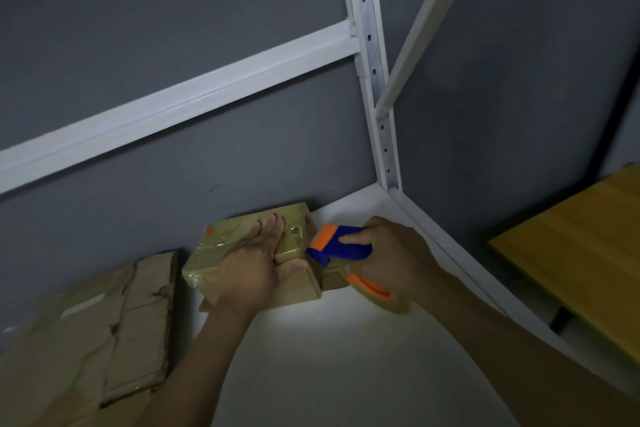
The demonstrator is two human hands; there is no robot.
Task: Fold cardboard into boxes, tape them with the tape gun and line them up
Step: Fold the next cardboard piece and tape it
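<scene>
Cardboard box (242, 246): sits low in the centre of the frame on the white shelf surface (346, 340), against the grey wall (173, 28), its top glossy with clear tape. Left hand (258, 262): laid flat over the box top, fingers straight, thumb along the near right edge. Right hand (391, 253): curled round the blue and orange tape gun (341, 248), whose orange front edge touches the box's right end. A stack of flattened cardboard (114, 322) lies at lower left. White shelf upright (372, 62) at upper centre; a yellow wooden table (581, 246) at right.
</scene>
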